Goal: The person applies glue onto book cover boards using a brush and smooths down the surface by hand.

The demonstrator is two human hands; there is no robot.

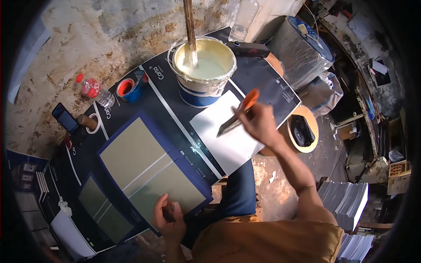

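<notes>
In my right hand is an orange-handled brush, slanted with its dark end low over a white sheet. That sheet lies on the dark table covering, beside a bucket of pale paste with a wooden stick standing in it. My left hand, its fingers loosely bent and apart, holds nothing. It is by the near edge of a blue-edged cover with greyish boards and a narrow spine strip. A second such cover lies to the left.
Along the wall stand a plastic bottle with a red cap, a blue-and-red cup, a tape roll and a phone. A clear bottle is behind the bucket. Paper stacks and a round stool are at right.
</notes>
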